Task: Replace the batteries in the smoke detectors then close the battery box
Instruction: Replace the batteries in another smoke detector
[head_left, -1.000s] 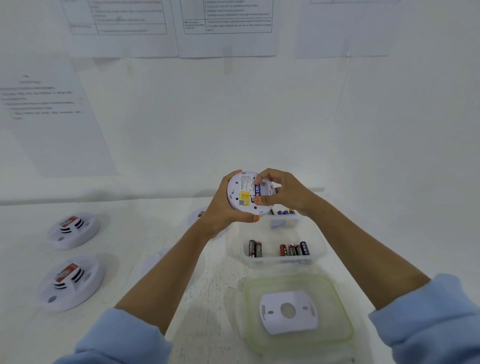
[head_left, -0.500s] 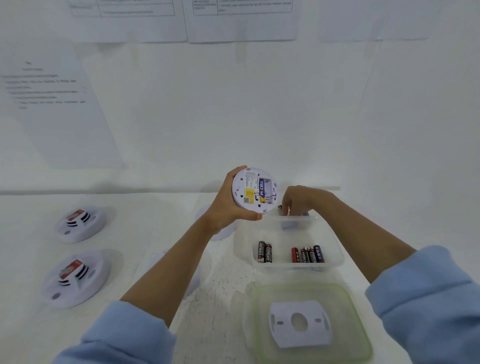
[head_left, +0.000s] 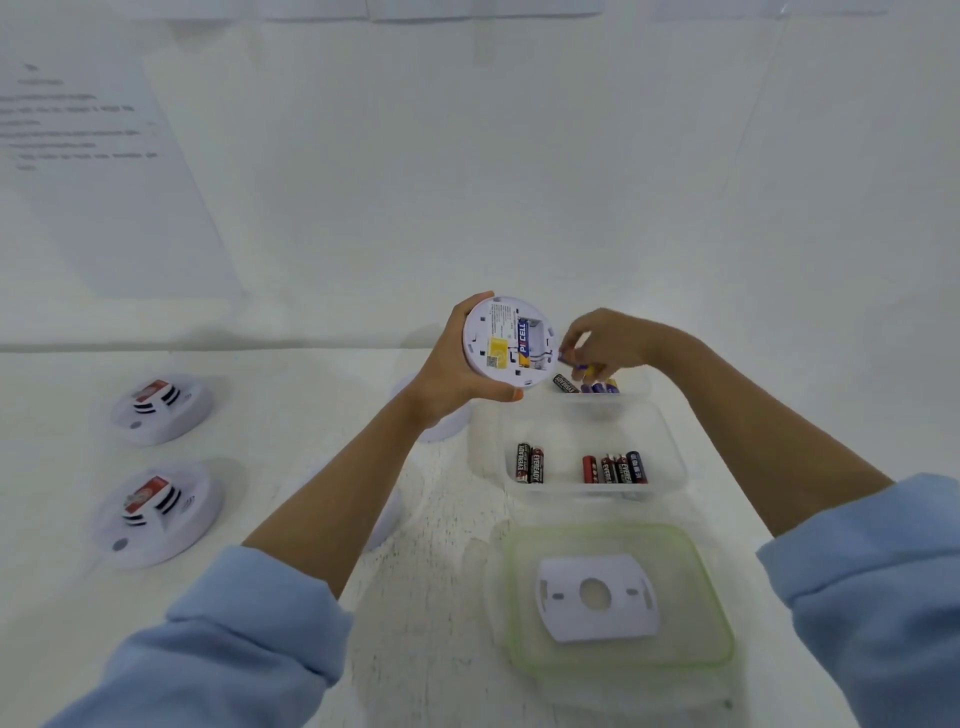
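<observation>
My left hand (head_left: 447, 369) grips a round white smoke detector (head_left: 498, 343) with its back toward me; one blue battery sits in its open compartment. Just right of it, my right hand (head_left: 605, 340) pinches a purple and yellow battery (head_left: 576, 364) above the small far box (head_left: 631, 387) of batteries. A clear battery box (head_left: 670, 457) nearer me holds several black and red batteries (head_left: 613, 467). Its green-rimmed lid (head_left: 711, 582) lies in front, with a white detector mounting plate (head_left: 597, 597) on it.
Two more smoke detectors (head_left: 161, 408) (head_left: 158, 514) lie face up at the table's left. Another white disc (head_left: 441, 423) shows behind my left forearm. A white wall with paper sheets (head_left: 98, 171) stands close behind the table.
My right hand left the detector, reached down into the far box, and has now come up pinching a battery. The detector stays in my left hand. The camera tilted downward.
</observation>
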